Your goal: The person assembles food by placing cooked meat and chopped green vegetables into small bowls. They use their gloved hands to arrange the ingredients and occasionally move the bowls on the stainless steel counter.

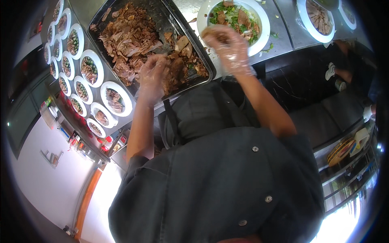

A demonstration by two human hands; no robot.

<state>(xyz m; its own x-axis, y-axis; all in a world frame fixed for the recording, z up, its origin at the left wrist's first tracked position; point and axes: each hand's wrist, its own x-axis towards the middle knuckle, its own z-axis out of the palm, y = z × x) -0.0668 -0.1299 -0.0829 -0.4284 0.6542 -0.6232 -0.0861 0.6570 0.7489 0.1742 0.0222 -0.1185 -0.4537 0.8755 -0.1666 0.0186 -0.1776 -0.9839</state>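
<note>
My left hand (153,77), in a clear plastic glove, is over the near part of a black roasting tray (194,38). Its fingers curl down by the cooked, shredded brown meat (129,34); whatever they pinch is hidden. My right hand (231,50), gloved the same way, is closed around a piece of brown meat (222,38). It hovers at the left edge of a white plate (264,28). Chopped green leaves (227,18) with several pieces of meat lie on that plate. Paler chunks (182,44) sit on the tray's right side.
Many filled white plates (106,106) crowd the metal counter at left. Another plate of sliced meat (318,18) stands at far right. Bits of green (267,48) are scattered on the counter. Legs and white shoes (330,71) of other people show on the right.
</note>
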